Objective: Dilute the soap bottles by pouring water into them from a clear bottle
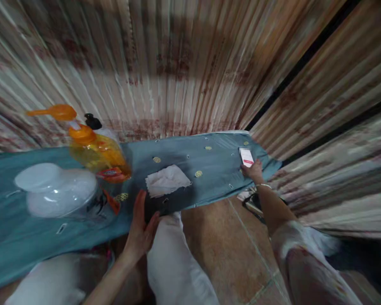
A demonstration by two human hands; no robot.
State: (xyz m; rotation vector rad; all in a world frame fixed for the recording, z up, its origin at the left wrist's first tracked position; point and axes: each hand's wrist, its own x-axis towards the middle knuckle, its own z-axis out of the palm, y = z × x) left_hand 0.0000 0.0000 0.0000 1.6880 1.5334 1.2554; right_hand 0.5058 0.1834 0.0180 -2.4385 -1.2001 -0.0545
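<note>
Hands part-open; right touching probable phone.

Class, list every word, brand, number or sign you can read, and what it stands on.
No text can be read.
Orange pump bottle, red label: blurred.
White-topped container, dark marks: blurred.
White item by right hand, red band: blurred.
Blue cloth, small rectangular marks: too small.

orange pump bottle | dark-topped bottle behind it | white-lidded jar | pleated curtain | tiled floor
</note>
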